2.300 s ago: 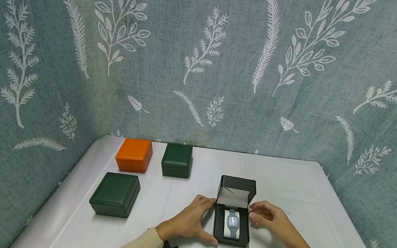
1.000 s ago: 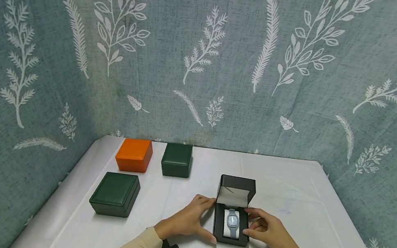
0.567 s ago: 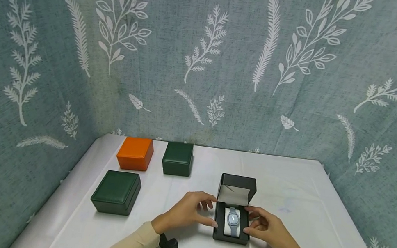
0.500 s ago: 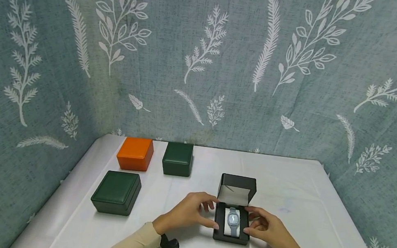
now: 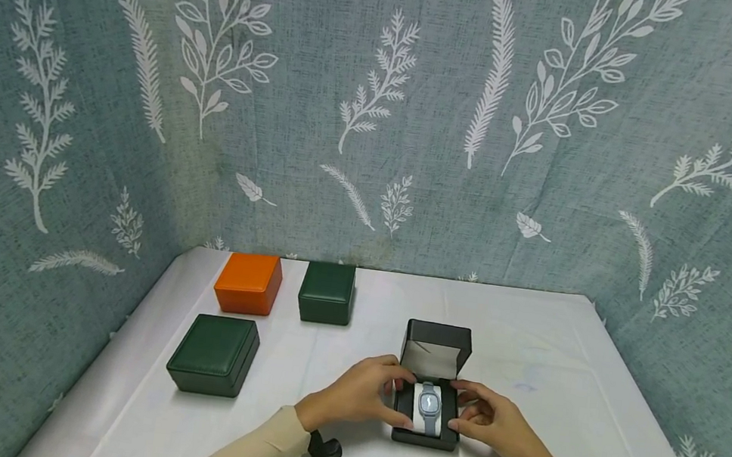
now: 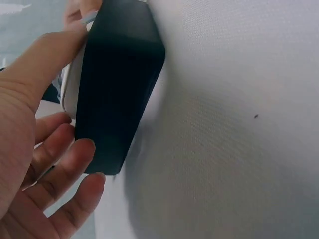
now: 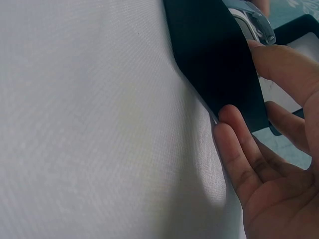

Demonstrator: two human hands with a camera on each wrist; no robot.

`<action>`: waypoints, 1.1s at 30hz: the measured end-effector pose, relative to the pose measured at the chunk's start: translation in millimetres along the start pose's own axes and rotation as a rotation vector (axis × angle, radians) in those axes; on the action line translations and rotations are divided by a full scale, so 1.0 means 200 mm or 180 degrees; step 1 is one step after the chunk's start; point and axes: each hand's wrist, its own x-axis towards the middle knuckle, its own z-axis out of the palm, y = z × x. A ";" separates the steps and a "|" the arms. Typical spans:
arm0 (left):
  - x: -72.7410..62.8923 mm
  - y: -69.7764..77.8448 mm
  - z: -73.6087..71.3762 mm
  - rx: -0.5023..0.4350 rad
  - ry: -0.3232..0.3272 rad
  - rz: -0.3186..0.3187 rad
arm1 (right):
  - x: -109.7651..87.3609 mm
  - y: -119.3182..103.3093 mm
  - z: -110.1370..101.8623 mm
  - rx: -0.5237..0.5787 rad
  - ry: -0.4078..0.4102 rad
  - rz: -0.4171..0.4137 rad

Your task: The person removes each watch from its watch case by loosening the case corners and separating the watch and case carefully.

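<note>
The head view shows a watch strapped round a white cushion inside a black box. The box stands on the white-covered desk, right of its middle and well in from the far edge. The watch lies face up with its strap running front to back; the cushion probably serves to fill the strap and keep its shape. The raised lid stands on the side toward the far edge, leaving the inside within reach.

The left hand comes over the box's left rim, thumb and forefinger apart, their tips beside the cushion. The left wrist view shows its other fingers loosely bent along the outer wall. Whether it has hold of the cushion I cannot tell.

The right hand grips the right wall, thumb at the rim and fingertips outside, likely to keep the box from sliding.

An orange box sits by the desk's far left corner, with a small green box beside it along the far edge. A large green box lies nearer the left edge. All three are closed, and their places seem to leave the hands room.
</note>
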 end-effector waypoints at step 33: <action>0.04 0.04 0.02 0.0745 -0.0199 0.0172 | 0.00 0.01 0.01 -0.0077 0.0044 0.0147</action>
